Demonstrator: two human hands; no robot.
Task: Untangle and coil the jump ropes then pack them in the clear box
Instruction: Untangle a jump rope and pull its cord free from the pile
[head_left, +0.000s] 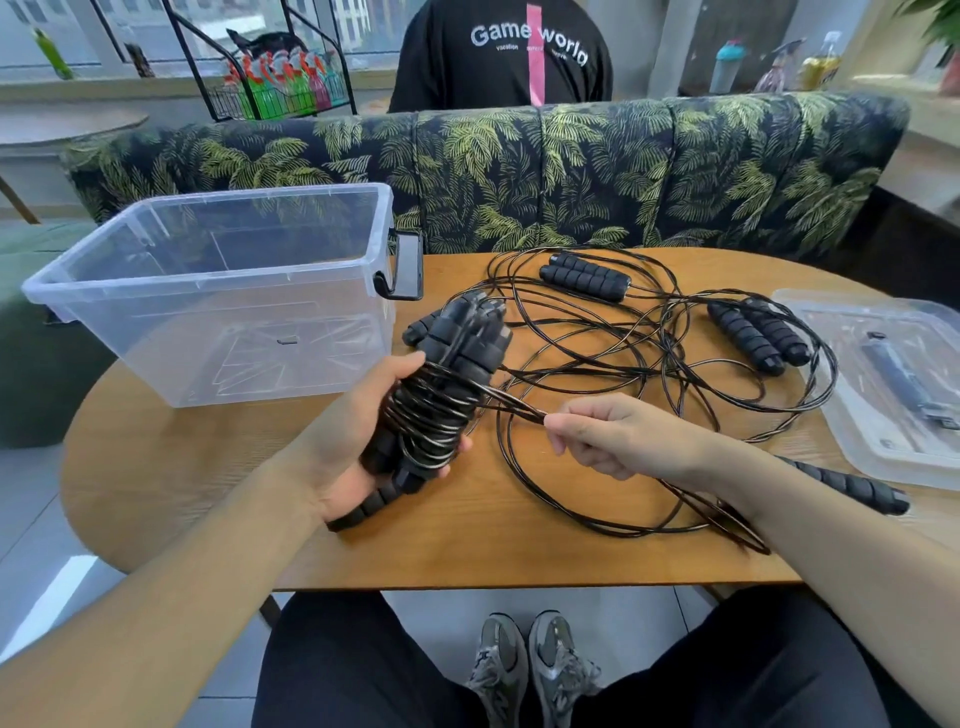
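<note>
Winding is the step in hand: our left hand (358, 441) grips a bundle of black foam-grip jump-rope handles (441, 384) with thin black cord already wrapped round its middle, fingers and thumb curled about it, just above the oval wooden table (171, 467). Our right hand (613, 436), at three o'clock from the bundle, pinches the twisted black cord strands (514, 408) between thumb and fingertips, and the strands run taut from pinch to bundle.

Loose loops of black cord (649, 374) sprawl from the bundle's one o'clock out to its three, with a pair of handles (584, 275) at one o'clock, another pair (758, 335) at two, and a single handle (852, 486) at four, under our right forearm. The clear plastic storage box (218, 296) sits open at eleven o'clock, nothing in it that we can see; its clear lid (883, 379) lies at three o'clock by the table edge.

To wind well, we judge it best to keep light tension, lay each turn beside the last, and let the cord slide through the pinch. The loops ahead cross one another, so snags seem likely; we should pause and free each crossing rather than pull.
</note>
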